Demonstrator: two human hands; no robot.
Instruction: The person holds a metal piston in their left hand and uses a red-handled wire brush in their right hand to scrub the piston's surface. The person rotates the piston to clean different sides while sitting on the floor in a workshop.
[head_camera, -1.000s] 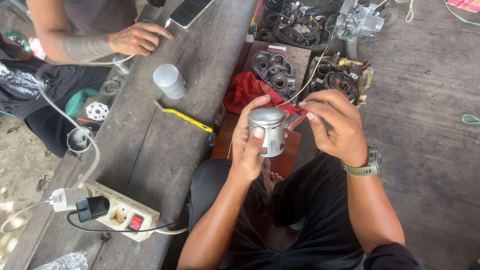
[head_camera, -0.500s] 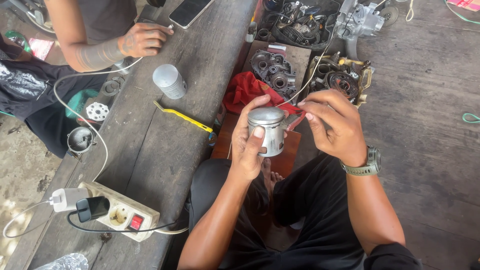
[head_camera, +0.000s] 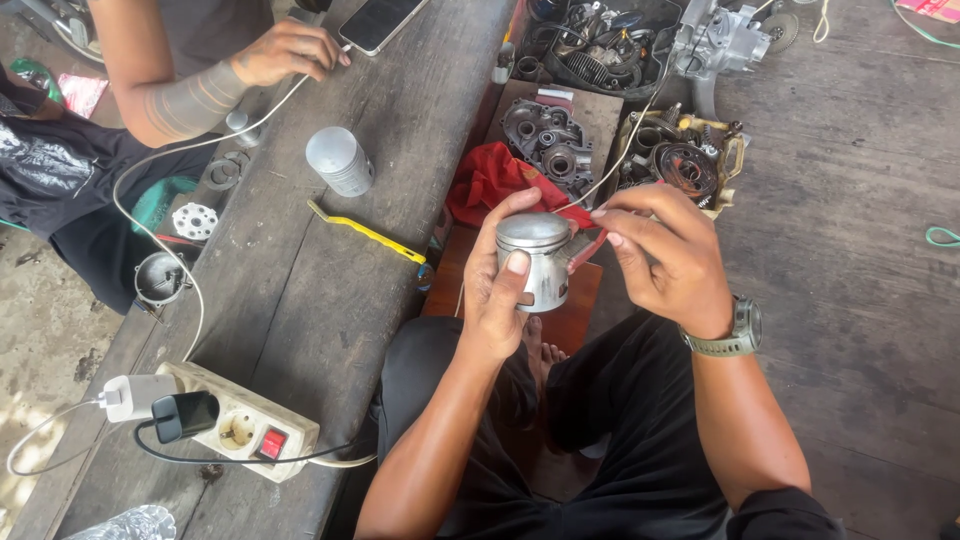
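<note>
While the head view looks straight down over the person's lap, the left hand (head_camera: 505, 295) is wrapped around a grey metal piston (head_camera: 535, 258), thumb laid up its near side and fingers curled behind it, holding it upright with the crown facing the camera. The right hand (head_camera: 665, 255) is pinched shut at its fingertips on something thin and red-handled (head_camera: 588, 248) that touches the piston's right side near the top; what kind of tool it is cannot be told. The piston sits above the knees, near the middle of the scene, just nearer than a red rag (head_camera: 490, 180).

As a judgement, the work on the piston is mid-way: it is out of the engine and being picked at or fitted along its upper edge, while the dismantled engine cases (head_camera: 545, 135) and the tray of parts (head_camera: 600, 45) lie unassembled at the far side, so putting things together is left.

To the left runs a wooden bench (head_camera: 400, 140) bearing a grey cylinder (head_camera: 340, 160), a yellow strip tool (head_camera: 365, 232), a phone (head_camera: 380, 20) and a power strip (head_camera: 240, 425). Another person's hand (head_camera: 285, 52) rests at the far left of the bench.
</note>
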